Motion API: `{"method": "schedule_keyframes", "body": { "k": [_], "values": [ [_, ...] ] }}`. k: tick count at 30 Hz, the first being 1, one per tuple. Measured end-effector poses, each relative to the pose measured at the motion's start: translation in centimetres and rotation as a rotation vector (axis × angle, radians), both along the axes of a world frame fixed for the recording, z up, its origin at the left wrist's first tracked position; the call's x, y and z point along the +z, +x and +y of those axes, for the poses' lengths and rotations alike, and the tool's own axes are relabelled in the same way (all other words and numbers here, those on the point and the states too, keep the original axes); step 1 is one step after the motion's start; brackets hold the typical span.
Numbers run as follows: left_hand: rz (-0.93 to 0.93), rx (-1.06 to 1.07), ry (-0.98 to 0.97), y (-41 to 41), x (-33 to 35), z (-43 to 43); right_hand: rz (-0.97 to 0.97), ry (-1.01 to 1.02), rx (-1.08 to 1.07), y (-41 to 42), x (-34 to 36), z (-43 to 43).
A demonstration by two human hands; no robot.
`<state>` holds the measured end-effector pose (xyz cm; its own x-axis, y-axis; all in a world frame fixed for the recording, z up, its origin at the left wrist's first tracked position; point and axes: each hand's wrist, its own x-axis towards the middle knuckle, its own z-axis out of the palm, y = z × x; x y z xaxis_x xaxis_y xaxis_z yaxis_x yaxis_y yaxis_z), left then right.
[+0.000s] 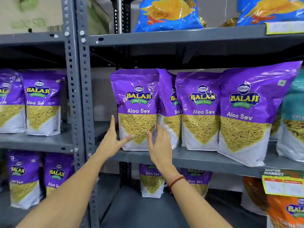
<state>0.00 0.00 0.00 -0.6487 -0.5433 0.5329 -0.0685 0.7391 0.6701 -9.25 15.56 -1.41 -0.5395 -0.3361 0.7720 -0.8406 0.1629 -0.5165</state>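
A purple Aloo Sev packet [137, 102] stands upright at the left end of a row on the grey middle shelf [205, 159]. My left hand [111, 142] is at its lower left edge, fingers straight, thumb reaching onto the packet's front. My right hand [160, 145] is at its lower right edge, fingers straight and spread, thumb near the front. Both hands flank the packet without curling round it. A second packet [169, 102] is tucked behind it, and two more packets [201, 111] [245, 112] stand to the right.
Grey slotted uprights [82, 96] divide the racks. More purple packets [41, 102] stand on the left rack and on the lower shelves [152, 180]. Blue chip bags [166, 14] sit on the top shelf. A teal packet [294, 116] and an orange bag [283, 211] are at the right, beside a yellow price tag [283, 183].
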Motion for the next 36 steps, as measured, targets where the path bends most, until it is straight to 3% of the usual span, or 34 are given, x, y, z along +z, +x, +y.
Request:
{"method": "schedule_keyframes", "body": {
  "k": [3, 8, 24, 28, 33, 36],
  "values": [
    [-0.078, -0.112, 0.137, -0.5, 0.0, 0.3, -0.048, -0.033, 0.019, 0.0, -0.1, -0.7],
    [-0.01, -0.172, 0.253, -0.7, -0.2, 0.4, -0.175, -0.067, 0.066, 0.4, 0.0, -1.1],
    [0.346, -0.064, 0.257, 9.2, -6.6, 6.9, -0.34, -0.347, 0.413, 6.7, -3.4, 4.5],
    [0.369, -0.048, 0.297, 11.2, -10.1, 7.9, -0.344, -0.244, 0.464, 7.5, -6.3, 5.2],
    [0.304, -0.004, 0.399, 12.0, -16.6, 8.4, -0.286, 0.088, 0.48, 6.5, -11.5, 5.0],
    [0.215, 0.035, 0.474, 11.8, -21.4, 8.2, -0.349, 0.23, 0.497, 5.8, -15.6, 4.9]
  ]
}}
